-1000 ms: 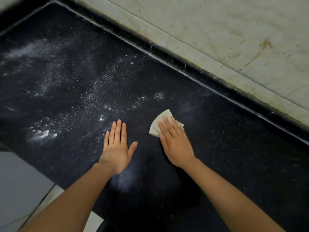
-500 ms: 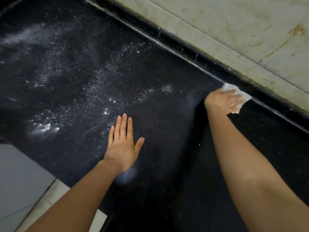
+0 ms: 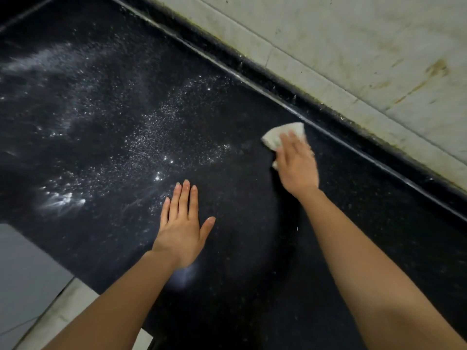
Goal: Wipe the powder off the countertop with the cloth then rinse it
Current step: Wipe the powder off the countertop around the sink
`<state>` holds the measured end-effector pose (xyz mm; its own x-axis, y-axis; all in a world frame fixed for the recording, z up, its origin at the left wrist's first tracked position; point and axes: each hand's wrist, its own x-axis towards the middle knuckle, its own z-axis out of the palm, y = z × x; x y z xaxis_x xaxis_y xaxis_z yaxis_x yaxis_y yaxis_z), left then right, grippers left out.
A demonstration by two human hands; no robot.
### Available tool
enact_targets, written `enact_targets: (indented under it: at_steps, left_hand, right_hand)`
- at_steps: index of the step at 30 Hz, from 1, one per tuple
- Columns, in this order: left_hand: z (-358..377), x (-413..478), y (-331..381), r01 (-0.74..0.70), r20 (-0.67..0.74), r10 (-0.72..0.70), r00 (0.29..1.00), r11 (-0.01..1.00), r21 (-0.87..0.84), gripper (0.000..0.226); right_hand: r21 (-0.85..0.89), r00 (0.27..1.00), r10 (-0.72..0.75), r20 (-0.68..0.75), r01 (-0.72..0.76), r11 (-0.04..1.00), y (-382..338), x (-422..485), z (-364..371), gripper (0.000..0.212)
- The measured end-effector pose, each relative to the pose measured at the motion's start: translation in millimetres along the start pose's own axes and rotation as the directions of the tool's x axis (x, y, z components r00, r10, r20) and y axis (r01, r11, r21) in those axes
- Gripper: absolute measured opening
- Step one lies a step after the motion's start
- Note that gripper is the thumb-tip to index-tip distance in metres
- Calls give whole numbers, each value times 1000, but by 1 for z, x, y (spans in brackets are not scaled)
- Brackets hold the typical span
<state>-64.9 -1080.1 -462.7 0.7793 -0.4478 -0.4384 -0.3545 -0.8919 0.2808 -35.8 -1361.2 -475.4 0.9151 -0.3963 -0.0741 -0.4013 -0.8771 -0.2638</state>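
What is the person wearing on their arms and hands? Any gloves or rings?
Nothing that shows: no sleeves are in view. The left hand and right hand have no gloves, rings, watch or bracelets, though the right hand is a bit blurred.

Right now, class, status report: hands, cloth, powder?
Left hand flat on countertop. Right hand presses cloth near back edge. Powder unwiped left of cloth. No obstacle seen.

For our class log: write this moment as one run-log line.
stage: wiping | right hand: pressing cloth on countertop | left hand: flat on countertop | powder: left of cloth
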Motion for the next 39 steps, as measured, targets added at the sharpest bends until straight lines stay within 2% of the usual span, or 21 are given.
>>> enact_targets:
  at_steps: [2,4,6,7,9,11,12,14,17,19,21,23,25,27,28,30,32,35,37,39]
  left_hand:
    - [0,0,-1,4,0,-4,1000,1000,9,83]
    - [0,1,-1,9,0,-9,1000,1000,30,83]
    - [1,1,-1,10,-1,-10,1000,1000,24,83]
    - [2,1,-2,9,-3,-9,1000,1000,17,84]
    - [4,1,-3,2,-5,-2,1000,1000,17,86]
    - [6,2,-4,0,-21,1,1000,1000,18,91]
    - [7,2,-3,0,-29,0,1000,1000,17,93]
    - [8,2,-3,0,-38,1,999,1000,20,93]
    - [9,3,-4,-9,-44,10,999,1000,14,93]
    - [8,3,-5,-22,-55,22,998,1000,0,92]
    - [8,2,-5,-27,-49,28,998,1000,7,90]
    - [8,2,-5,-23,-41,23,999,1000,9,90]
    - [8,2,-6,-23,-48,24,999,1000,16,93]
    - [7,2,-8,-46,-61,45,997,999,-16,91]
    - [6,0,-11,-68,-63,65,996,996,-60,87]
    - [2,-5,-16,-125,-95,112,989,981,-146,78]
    - [-1,-18,-22,-154,-181,121,976,971,-185,71]
    - [-4,-41,-37,-91,-294,13,956,963,-253,62]
    - [-5,-53,-59,8,-329,-99,939,964,-265,62]
    - [-6,-61,-83,131,-337,-215,917,958,-255,65]
  right_hand:
    - [12,944,314,-100,-315,949,24,-7,-4,50]
    - [109,813,571,-114,-561,821,27,-5,-6,52]
    - [164,718,691,-79,-675,720,10,10,-5,53]
    - [160,718,693,-66,-678,717,-4,20,-2,53]
    - [109,820,570,-55,-562,820,-38,32,7,53]
    - [71,947,321,-28,-319,945,-77,32,20,52]
    - [70,982,188,0,-188,980,-95,28,27,52]
    - [95,996,-62,67,56,994,-119,15,35,50]
    - [124,935,-327,138,311,942,-107,15,26,46]
    - [98,943,-319,90,310,945,-78,27,14,49]
    - [64,995,-97,13,96,993,-41,37,3,52]
    - [52,991,128,-33,-126,991,-14,38,-5,47]
    - [47,969,245,-29,-244,969,-14,36,-3,46]
    - [76,959,280,-48,-276,958,-38,32,4,46]
    - [75,973,226,-46,-222,972,-54,27,8,46]
    - [54,1000,8,-10,-7,999,-89,6,23,47]
    - [73,975,-219,46,216,974,-122,-26,38,47]
    - [112,885,-447,130,435,893,-139,-63,45,45]
    - [59,773,-613,163,613,788,-126,-63,43,46]
    - [-13,713,-674,194,689,725,-103,-45,38,45]
